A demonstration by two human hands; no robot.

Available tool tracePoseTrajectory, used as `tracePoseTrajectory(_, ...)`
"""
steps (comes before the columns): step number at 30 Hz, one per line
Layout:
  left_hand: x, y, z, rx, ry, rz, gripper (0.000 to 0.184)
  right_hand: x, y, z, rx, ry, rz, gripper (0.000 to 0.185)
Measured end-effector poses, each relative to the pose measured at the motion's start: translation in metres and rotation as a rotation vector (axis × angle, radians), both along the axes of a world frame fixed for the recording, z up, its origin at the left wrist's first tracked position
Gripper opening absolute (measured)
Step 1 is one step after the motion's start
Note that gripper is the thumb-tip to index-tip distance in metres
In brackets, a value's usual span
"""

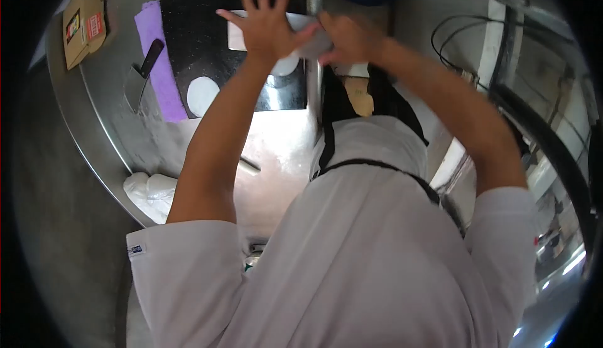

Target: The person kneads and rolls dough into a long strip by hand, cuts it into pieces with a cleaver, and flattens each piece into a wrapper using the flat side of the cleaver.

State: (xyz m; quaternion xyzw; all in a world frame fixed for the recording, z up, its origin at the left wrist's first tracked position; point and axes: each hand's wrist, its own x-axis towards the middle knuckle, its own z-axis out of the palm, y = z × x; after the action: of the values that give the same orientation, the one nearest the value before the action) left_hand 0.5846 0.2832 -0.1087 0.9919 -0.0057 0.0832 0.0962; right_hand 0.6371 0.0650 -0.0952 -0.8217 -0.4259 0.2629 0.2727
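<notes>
My left hand (269,27) is open, fingers spread wide, over the broad metal blade of a cleaver (311,40). I cannot tell whether the palm presses on it. My right hand (352,37), slightly blurred, is closed around the cleaver's right end, hiding any handle. Under the blade lies a shiny black board (182,46). A thin white dough round (203,97) rests near the board's lower left corner. Another white round (286,65) shows partly beside my left wrist, below the blade.
Left of the board lies a purple cloth (157,65) with a black-handled blade (141,81) across it. A cardboard box (83,21) stands at the far left. A white plastic bag (151,194) and a short pale rod (250,166) are on the steel table (276,137).
</notes>
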Motion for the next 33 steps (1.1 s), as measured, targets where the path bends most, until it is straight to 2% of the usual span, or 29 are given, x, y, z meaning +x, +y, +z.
tracePoseTrajectory(1,0.011,-0.013,0.038,0.154,0.207,0.159,0.115,0.015,0.005,0.006,0.007,-0.132,0.053,0.076)
tracePoseTrajectory(2,0.013,-0.007,0.033,0.106,0.145,0.208,0.113,0.027,0.017,0.017,0.017,-0.265,0.116,0.074)
tracePoseTrajectory(3,0.013,0.001,0.035,0.087,0.146,0.226,0.112,0.033,0.028,0.028,0.020,-0.263,0.115,0.074)
tracePoseTrajectory(5,0.013,0.004,0.049,0.070,0.181,0.257,0.111,0.037,0.046,0.044,-0.157,-0.137,0.172,0.081)
tracePoseTrajectory(6,0.008,0.003,0.043,0.068,0.165,0.260,0.111,0.033,0.038,0.042,-0.157,-0.153,0.173,0.081)
tracePoseTrajectory(8,-0.020,0.000,0.011,0.020,0.110,0.086,0.110,0.010,0.014,0.030,-0.102,0.228,0.156,0.087)
tracePoseTrajectory(10,-0.016,-0.008,0.002,-0.047,0.103,-0.031,0.110,-0.007,-0.001,0.015,-0.206,0.155,0.062,0.085)
tracePoseTrajectory(12,0.002,-0.003,-0.001,-0.030,0.062,-0.038,0.111,0.026,0.003,0.014,-0.204,0.084,0.079,0.084)
tracePoseTrajectory(15,0.018,0.012,-0.003,-0.012,-0.062,0.088,0.113,0.052,0.017,0.017,-0.053,-0.132,0.182,0.088)
tracePoseTrajectory(18,0.025,0.030,-0.001,-0.005,-0.066,0.151,0.113,0.072,0.047,0.031,-0.116,-0.191,0.255,0.086)
tracePoseTrajectory(19,0.021,0.033,-0.006,0.031,-0.001,0.126,0.112,0.067,0.041,0.032,-0.116,-0.193,0.254,0.086)
tracePoseTrajectory(21,-0.007,0.017,-0.008,0.025,0.045,0.101,0.113,0.042,0.028,0.023,-0.106,0.031,0.272,0.084)
tracePoseTrajectory(24,-0.010,-0.003,-0.003,0.009,0.107,0.065,0.113,0.029,0.011,0.015,-0.216,0.064,0.203,0.083)
tracePoseTrajectory(27,0.015,0.003,-0.004,0.016,0.065,0.127,0.115,0.067,0.020,0.009,-0.085,-0.086,0.249,0.080)
tracePoseTrajectory(29,0.025,0.007,-0.001,0.021,-0.008,0.258,0.112,0.094,0.031,0.016,0.060,-0.208,0.337,0.079)
tracePoseTrajectory(30,0.027,0.013,-0.003,0.025,-0.019,0.253,0.112,0.098,0.041,0.022,-0.053,-0.254,0.354,0.080)
tracePoseTrajectory(32,0.027,0.022,-0.006,-0.023,-0.068,0.182,0.111,0.090,0.049,0.030,-0.162,-0.163,0.335,0.081)
tracePoseTrajectory(33,0.021,0.015,-0.005,-0.028,-0.065,0.178,0.111,0.081,0.040,0.029,-0.129,-0.127,0.356,0.080)
